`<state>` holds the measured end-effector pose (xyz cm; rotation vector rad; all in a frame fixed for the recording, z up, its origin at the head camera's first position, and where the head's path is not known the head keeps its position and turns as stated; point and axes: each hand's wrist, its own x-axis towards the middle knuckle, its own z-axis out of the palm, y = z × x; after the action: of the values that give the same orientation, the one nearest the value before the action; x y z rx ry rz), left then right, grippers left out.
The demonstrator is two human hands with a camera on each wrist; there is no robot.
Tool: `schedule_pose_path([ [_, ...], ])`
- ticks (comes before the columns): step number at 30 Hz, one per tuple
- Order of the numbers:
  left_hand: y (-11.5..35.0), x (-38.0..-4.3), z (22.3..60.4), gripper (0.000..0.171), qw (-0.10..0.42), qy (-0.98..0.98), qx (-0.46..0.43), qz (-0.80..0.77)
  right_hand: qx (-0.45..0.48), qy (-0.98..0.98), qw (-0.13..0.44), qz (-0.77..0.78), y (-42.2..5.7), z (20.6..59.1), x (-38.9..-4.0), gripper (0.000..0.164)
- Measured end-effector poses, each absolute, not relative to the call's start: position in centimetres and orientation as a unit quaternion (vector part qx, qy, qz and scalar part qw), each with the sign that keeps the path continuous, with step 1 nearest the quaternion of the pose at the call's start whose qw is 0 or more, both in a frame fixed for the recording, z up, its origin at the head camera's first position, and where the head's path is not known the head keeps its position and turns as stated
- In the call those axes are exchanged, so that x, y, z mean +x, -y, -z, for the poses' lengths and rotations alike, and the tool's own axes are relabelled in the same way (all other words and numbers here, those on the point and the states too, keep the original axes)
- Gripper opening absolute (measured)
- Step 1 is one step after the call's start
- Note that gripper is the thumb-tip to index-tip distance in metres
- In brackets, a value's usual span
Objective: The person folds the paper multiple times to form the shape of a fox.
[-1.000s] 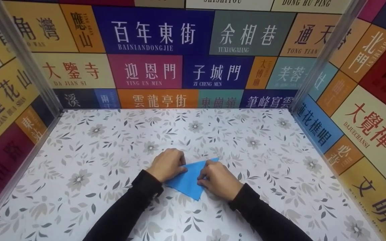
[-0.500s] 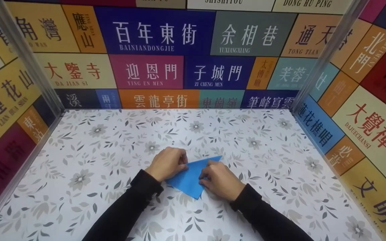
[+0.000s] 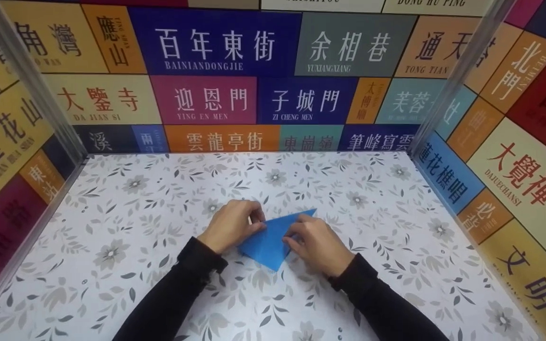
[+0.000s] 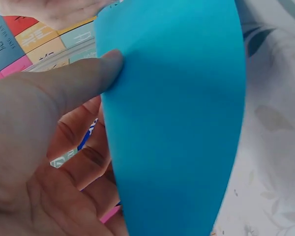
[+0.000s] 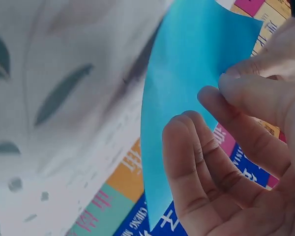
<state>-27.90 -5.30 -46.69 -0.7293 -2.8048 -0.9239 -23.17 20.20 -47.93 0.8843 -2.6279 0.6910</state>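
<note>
1. Far left of the frame: left wall [image 3: 10,130] of coloured name blocks, slanting in. Boxes in that side.
2. Lower left: black left sleeve [image 3: 168,289], running up toward the centre.
3. Just left of centre: left hand [image 3: 232,225] grips the sheet by its edge, thumb on the face, fingers bent behind (left wrist view). Probably the anchor: edge pinch steadies that side and leaves most of the face uncovered.
4. Centre, below mid-frame: blue sheet [image 3: 273,237], between the hands over the floral tabletop [image 3: 273,308]. One corner points upper right, one down. Bowed in both wrist views, so likely thin and needs support from two sides. Can't tell if it touches the table.
5. Just right of centre: right hand [image 3: 318,239], fingers bent, thumb and index tips close together at the sheet's right edge. Can't tell if they pinch it or just rest there; reads as a guide.
6. Lower right: right sleeve [image 3: 386,298].
</note>
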Motion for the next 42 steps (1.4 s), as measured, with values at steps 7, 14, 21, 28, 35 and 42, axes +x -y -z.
schedule_pose_path([
  [7,5.6,-27.7,45.4,0.010,0.082,0.913,-0.244,0.317,0.296,0.901,0.179,-0.262,-21.0,46.1,-23.5,0.005],
  [14,5.3,-26.8,44.2,0.011,0.131,0.897,-0.267,0.327,0.302,0.880,0.233,-0.282,-21.9,44.7,-23.5,0.006],
  [21,4.5,-25.8,43.4,0.012,0.171,0.891,-0.287,0.307,0.335,0.848,0.285,-0.295,-21.9,44.2,-23.2,0.015],
  [28,4.4,-24.9,42.9,0.009,0.190,0.890,-0.299,0.287,0.352,0.846,0.321,-0.241,-21.3,43.8,-23.3,0.025],
  [35,4.1,-24.2,42.3,0.012,0.209,0.884,-0.309,0.283,0.352,0.855,0.318,-0.208,-21.2,43.8,-23.0,0.025],
  [42,4.0,-23.8,42.2,0.013,0.225,0.878,-0.323,0.273,0.360,0.851,0.327,-0.197,-21.0,44.4,-23.0,0.021],
])
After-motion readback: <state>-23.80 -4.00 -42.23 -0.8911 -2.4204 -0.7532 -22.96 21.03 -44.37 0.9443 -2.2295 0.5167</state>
